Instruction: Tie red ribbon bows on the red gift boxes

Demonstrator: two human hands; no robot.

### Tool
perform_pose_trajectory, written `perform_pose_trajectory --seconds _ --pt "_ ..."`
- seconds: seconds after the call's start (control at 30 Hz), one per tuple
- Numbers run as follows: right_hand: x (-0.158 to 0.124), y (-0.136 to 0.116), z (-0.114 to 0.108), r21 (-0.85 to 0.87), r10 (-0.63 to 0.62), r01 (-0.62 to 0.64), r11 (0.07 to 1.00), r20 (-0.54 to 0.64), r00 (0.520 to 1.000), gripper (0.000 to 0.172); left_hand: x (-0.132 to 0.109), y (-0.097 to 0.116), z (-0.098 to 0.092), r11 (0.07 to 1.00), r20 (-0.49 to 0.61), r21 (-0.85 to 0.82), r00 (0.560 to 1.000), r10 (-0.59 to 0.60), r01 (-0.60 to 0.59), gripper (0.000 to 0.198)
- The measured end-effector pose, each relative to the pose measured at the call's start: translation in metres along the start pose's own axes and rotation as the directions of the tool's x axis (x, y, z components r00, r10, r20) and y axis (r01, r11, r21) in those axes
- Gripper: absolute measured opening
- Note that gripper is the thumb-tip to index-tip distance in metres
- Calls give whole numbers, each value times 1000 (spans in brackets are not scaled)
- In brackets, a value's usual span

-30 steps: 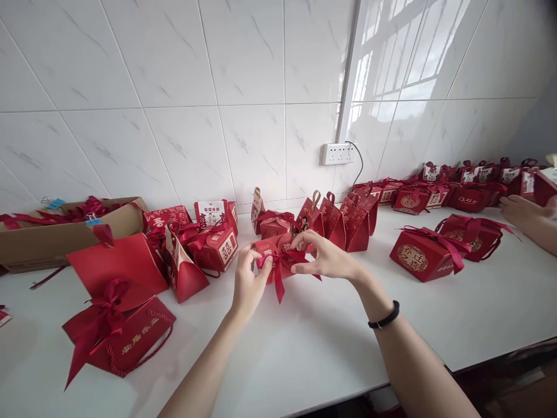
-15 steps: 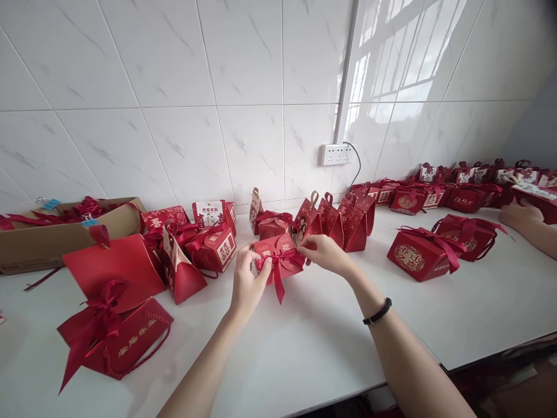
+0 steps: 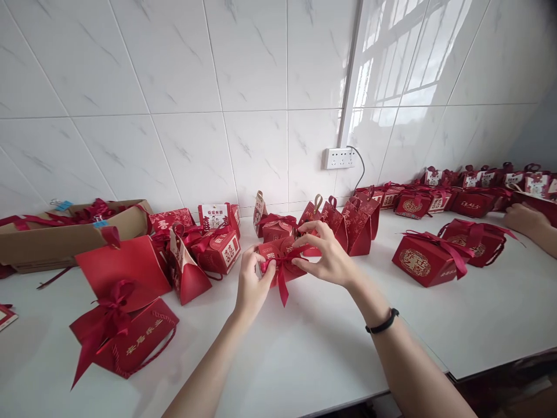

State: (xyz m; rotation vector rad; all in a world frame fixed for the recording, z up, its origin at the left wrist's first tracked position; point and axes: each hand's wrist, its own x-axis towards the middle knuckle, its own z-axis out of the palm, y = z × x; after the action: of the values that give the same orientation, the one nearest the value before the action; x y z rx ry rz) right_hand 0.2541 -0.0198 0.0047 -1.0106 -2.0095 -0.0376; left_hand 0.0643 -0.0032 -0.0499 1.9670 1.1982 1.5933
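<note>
A small red gift box (image 3: 268, 252) with gold print is tied with a dark red ribbon bow (image 3: 284, 266). One ribbon tail hangs down its front. My left hand (image 3: 256, 277) grips the box's left side, thumb on the front by the ribbon. At the right of the bow, my right hand (image 3: 324, 255) has its fingers arched and apart, with thumb and index finger on either side of the ribbon loop. Whether those fingertips touch the ribbon is hard to see. Directly behind stands another red ribboned box (image 3: 278, 227).
An open red box with rope handle (image 3: 145, 339) stands front left, before a cardboard tray (image 3: 52, 247) of ribbons. Finished-looking red boxes (image 3: 413, 261) sit to the right. Another person's hand (image 3: 528, 220) is at far right. A socket strip (image 3: 340, 158) is on the wall.
My right hand's fingers have spread and lifted from their pinch at the bow's right loop. My left hand keeps hold of the box. The view has shifted slightly.
</note>
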Motion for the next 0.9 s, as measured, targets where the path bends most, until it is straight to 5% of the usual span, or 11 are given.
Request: perform_pose_trajectory --seconds 0.17,0.33,0.6,0.9 --pt "-2 -9 4 -118 -144 137 984 -52 988 15 0 -1 0 1000 10 -24 1000 -8 8 15" --pt "-3 -5 11 -142 -60 80 987 142 988 15 -1 -1 -1 1000 -6 11 1000 -5 5 17" --pt "0 -2 15 -134 20 4 991 177 984 15 0 0 0 1000 -5 20 1000 -6 6 16" --pt "2 0 18 217 316 -385 897 292 903 11 0 -2 0 1000 -2 25 1000 0 1 15"
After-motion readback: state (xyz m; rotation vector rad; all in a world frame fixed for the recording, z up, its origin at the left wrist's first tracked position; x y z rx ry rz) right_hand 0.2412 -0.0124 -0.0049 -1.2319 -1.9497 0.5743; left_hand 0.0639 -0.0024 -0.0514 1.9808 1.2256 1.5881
